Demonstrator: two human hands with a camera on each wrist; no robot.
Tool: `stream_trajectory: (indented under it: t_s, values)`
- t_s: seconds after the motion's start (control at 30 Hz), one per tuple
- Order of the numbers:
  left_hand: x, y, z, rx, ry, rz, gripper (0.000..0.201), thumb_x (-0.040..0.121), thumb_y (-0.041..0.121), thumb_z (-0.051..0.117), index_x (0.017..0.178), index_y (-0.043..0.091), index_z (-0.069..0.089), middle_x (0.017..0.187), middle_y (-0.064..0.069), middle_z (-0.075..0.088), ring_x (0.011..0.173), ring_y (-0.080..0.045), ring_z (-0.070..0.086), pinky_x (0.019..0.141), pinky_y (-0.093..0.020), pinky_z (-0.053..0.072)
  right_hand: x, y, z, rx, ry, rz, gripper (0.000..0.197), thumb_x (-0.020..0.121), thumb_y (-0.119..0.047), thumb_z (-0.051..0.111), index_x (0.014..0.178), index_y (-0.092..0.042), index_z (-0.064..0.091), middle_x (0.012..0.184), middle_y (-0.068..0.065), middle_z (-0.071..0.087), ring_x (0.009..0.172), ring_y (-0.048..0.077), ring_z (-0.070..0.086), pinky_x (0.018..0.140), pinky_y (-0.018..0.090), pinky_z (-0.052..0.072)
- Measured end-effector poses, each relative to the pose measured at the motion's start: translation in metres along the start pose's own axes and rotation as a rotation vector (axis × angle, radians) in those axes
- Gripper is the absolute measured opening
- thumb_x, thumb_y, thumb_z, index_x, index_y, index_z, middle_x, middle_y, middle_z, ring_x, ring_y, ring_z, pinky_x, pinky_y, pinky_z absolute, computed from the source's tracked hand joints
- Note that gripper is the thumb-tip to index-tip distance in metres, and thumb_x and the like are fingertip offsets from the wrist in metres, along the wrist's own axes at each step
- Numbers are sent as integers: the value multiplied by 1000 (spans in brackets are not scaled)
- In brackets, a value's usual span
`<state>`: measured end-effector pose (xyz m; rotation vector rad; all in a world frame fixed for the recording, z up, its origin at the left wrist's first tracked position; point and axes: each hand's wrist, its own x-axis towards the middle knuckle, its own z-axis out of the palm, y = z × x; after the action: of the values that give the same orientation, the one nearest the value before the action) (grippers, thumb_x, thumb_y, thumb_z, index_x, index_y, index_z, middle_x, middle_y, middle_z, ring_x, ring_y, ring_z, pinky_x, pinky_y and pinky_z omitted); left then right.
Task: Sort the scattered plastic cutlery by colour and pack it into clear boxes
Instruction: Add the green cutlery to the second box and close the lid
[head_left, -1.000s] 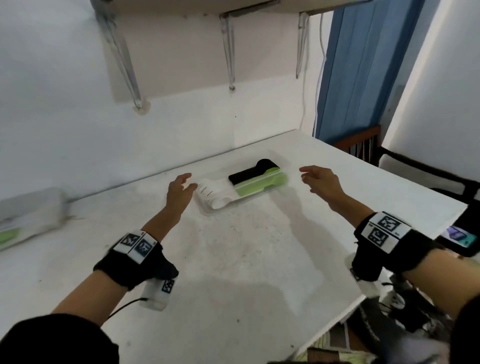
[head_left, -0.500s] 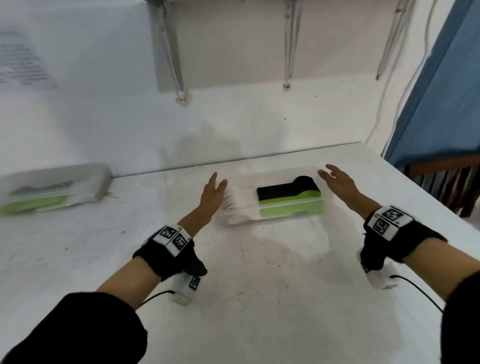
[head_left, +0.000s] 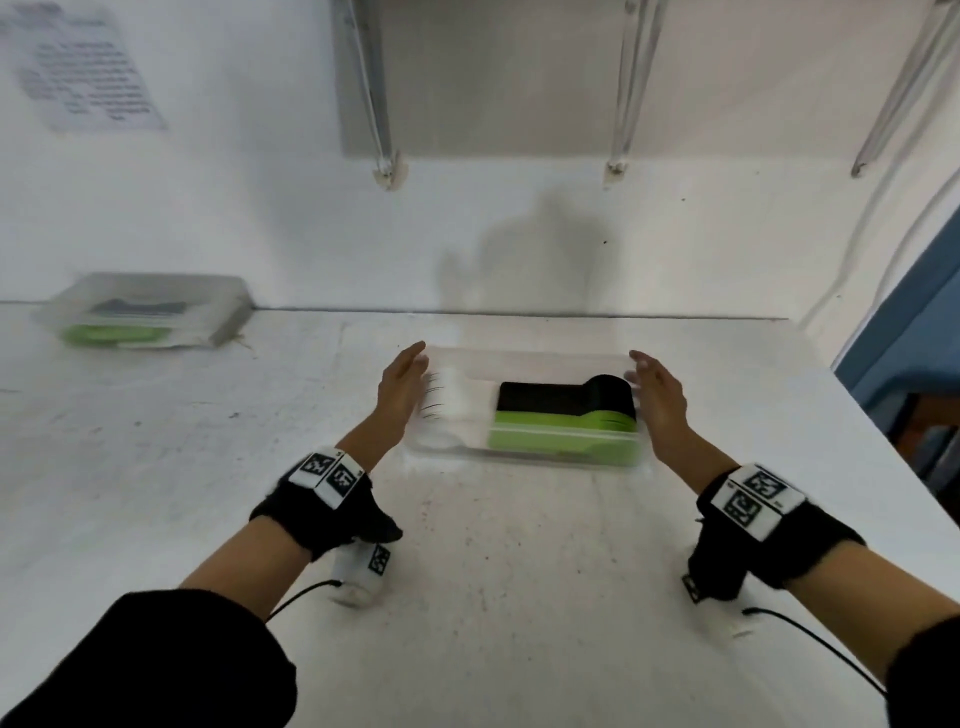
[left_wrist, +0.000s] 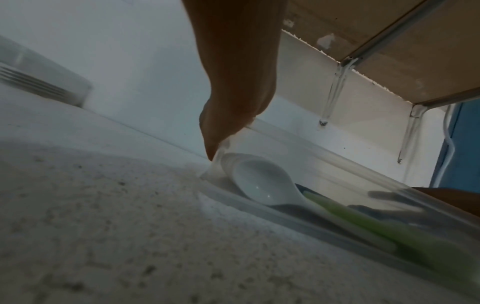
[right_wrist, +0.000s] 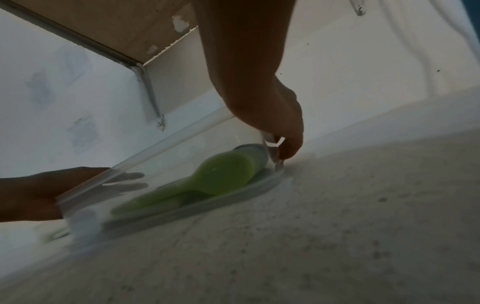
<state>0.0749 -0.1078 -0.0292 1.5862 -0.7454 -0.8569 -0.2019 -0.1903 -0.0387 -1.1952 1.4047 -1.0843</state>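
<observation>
Light, stiff, slippery clear box: left hand and right hand, fingers extended, press its short ends on the desk.

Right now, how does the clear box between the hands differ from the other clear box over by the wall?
The near box sits mid-table with the left hand and right hand at its two ends; the far box rests untouched against the wall. White cutlery shows plainly in the near box beside black and green; in the blurred far box I can make out only green and dark pieces. Both are clear and hold stacked cutlery.
</observation>
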Motion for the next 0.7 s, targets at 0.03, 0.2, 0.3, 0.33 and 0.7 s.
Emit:
stream_trajectory:
  t_s: [0.03,0.2,0.3,0.33,0.7]
  values:
    - [1,0,0,-5,0,-12,33,95,20,52,128,15,55,136,-9,52,127,-23,47,111,-41,33,1,1,1,8,10,-8,23,97,-28,43,111,-29,62,104,3,62,105,20,56,100,40,42]
    - [-4,12,2,-116,22,-60,34,95,12,49,128,4,53,96,3,60,86,-7,54,76,-19,42,4,-10,2,39,41,6,23,94,-20,46,105,-22,65,97,3,61,95,16,55,94,34,42]
    - [-9,21,-1,-122,14,-40,34,96,12,49,129,5,52,92,6,57,84,-3,53,73,-15,41,3,-16,-1,58,46,-3,24,92,-19,48,107,-22,66,96,2,61,92,15,54,96,34,43]
    - [-12,25,-3,-123,9,-30,34,96,13,49,129,6,52,94,6,57,86,-3,53,75,-16,41,0,-19,-3,55,39,-5,23,91,-18,49,106,-25,65,96,1,61,92,15,53,96,34,43]
    - [-70,16,-30,-119,-110,-104,37,93,12,52,131,12,50,113,-1,52,107,-14,46,90,-27,36,-72,-6,-36,-4,-24,70,20,89,-21,55,106,-32,59,109,2,54,95,18,51,93,32,42]
